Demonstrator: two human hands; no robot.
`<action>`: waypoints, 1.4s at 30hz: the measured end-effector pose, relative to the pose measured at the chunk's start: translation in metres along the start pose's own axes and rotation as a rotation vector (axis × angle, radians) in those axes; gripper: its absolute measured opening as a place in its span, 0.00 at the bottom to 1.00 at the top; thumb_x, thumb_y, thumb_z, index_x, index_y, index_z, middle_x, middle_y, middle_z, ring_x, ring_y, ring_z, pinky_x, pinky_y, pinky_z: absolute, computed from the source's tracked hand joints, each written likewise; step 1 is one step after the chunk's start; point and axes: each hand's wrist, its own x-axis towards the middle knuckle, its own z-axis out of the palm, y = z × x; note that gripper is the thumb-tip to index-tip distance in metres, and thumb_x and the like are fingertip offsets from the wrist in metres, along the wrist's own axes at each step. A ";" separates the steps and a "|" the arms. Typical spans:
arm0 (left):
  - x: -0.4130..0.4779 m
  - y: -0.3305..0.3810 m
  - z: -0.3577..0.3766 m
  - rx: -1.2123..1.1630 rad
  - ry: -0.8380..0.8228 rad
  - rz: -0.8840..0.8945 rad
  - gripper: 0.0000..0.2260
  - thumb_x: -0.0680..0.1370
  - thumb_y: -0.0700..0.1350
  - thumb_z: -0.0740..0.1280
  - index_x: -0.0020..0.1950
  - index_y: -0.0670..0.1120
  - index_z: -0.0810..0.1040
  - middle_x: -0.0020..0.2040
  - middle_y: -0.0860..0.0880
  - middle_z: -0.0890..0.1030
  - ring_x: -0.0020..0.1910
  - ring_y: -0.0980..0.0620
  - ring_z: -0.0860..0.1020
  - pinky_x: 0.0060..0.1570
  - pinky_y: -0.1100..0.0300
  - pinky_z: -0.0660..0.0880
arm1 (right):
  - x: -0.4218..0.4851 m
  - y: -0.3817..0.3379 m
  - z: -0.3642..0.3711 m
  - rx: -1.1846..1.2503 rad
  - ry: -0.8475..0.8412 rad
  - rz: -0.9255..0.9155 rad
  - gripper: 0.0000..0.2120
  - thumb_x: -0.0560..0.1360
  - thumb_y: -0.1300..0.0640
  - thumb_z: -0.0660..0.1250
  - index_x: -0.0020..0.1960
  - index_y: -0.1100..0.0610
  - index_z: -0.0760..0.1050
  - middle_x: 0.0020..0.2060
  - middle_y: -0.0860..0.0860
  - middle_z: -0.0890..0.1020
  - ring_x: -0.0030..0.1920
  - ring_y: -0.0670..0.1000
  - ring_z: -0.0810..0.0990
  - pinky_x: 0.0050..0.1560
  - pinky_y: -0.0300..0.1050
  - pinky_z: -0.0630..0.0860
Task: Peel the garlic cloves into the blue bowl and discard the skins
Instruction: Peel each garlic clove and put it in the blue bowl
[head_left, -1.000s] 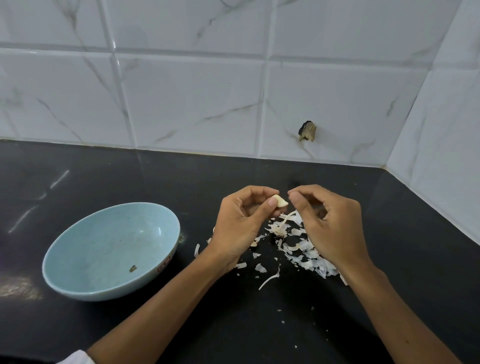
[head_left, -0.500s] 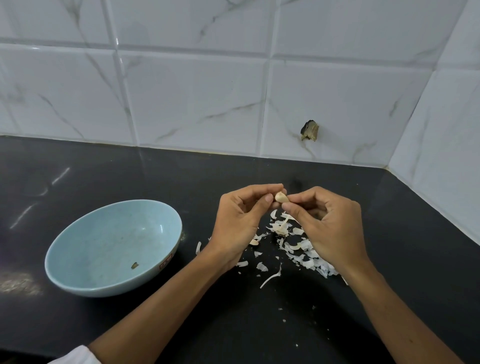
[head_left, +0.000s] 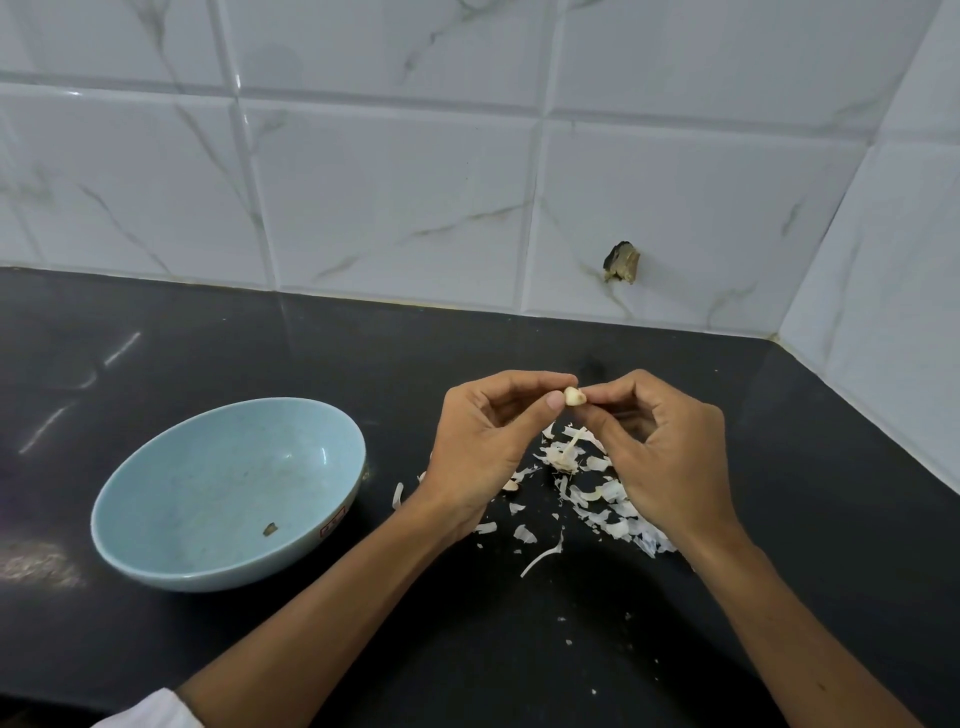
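Left hand (head_left: 483, 457): pinches garlic clove (head_left: 574, 397) at its fingertips.
Right hand (head_left: 670, 457): pinches the clove's opposite side, above skins (head_left: 597, 493).

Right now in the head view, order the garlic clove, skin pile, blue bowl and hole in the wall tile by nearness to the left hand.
1. garlic clove, pinched at the left hand's fingertips.
2. skin pile, just beneath and to its right.
3. blue bowl, off to its left.
4. hole in the tile, far back on the wall.
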 end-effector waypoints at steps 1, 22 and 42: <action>0.000 0.001 0.000 -0.009 -0.003 0.001 0.08 0.77 0.36 0.72 0.56 0.39 0.84 0.52 0.45 0.87 0.54 0.51 0.85 0.54 0.63 0.79 | -0.001 -0.001 0.000 -0.010 0.007 -0.013 0.04 0.74 0.59 0.77 0.48 0.55 0.85 0.40 0.43 0.86 0.42 0.41 0.86 0.45 0.36 0.81; 0.002 0.000 -0.006 0.132 0.007 0.153 0.11 0.68 0.37 0.79 0.50 0.39 0.86 0.47 0.46 0.87 0.46 0.47 0.86 0.48 0.59 0.82 | 0.001 -0.011 -0.001 0.316 -0.139 0.183 0.06 0.76 0.57 0.72 0.49 0.58 0.85 0.41 0.50 0.88 0.44 0.47 0.87 0.46 0.37 0.81; -0.001 0.000 -0.004 0.216 -0.004 0.165 0.11 0.68 0.42 0.79 0.48 0.43 0.87 0.45 0.47 0.88 0.44 0.49 0.87 0.46 0.59 0.83 | -0.002 0.002 0.006 0.076 -0.081 0.159 0.06 0.79 0.53 0.69 0.44 0.51 0.82 0.37 0.44 0.84 0.39 0.46 0.83 0.41 0.42 0.80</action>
